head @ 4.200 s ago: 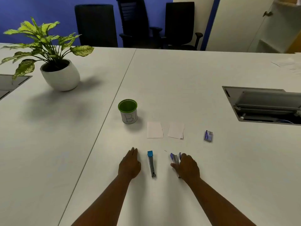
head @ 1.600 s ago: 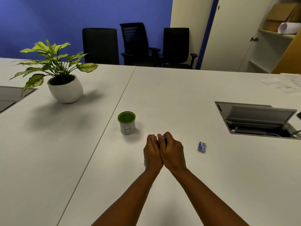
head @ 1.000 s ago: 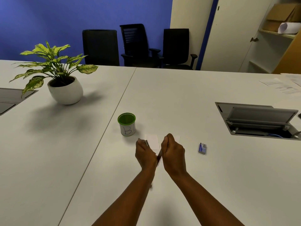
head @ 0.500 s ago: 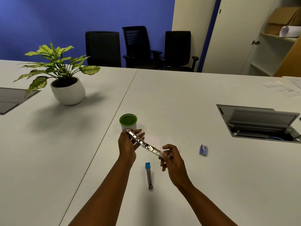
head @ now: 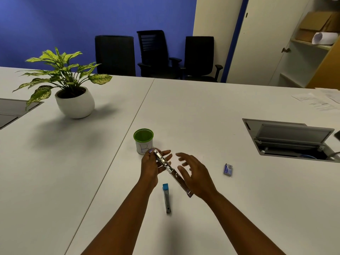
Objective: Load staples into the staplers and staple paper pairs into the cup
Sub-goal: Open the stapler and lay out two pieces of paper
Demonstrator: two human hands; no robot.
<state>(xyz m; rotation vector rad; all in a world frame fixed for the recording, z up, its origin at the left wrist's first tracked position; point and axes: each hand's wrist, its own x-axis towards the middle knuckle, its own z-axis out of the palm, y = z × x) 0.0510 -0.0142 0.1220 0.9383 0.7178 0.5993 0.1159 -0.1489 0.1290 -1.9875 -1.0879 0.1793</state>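
My left hand (head: 151, 167) grips one end of a purple stapler (head: 173, 173) that is swung fully open into a long metal strip above the table. My right hand (head: 196, 173) hovers just right of the strip with its fingers spread, holding nothing. A second stapler with a blue tip (head: 167, 197) lies shut on the table below my hands. The green-rimmed cup marked "B" (head: 143, 141) stands just behind my left hand. A small blue staple box (head: 228, 169) lies to the right. My hands hide the paper pieces.
A potted plant (head: 73, 92) stands at the far left. An open cable hatch (head: 292, 139) is sunk in the table at the right, another hatch (head: 11, 112) at the left edge. Printed sheets (head: 316, 101) lie at the far right. Office chairs (head: 156, 54) stand behind the table.
My right hand has let go of the stapler's lower end and spread its fingers. My left hand still holds the unfolded stapler, which has tilted steeper.
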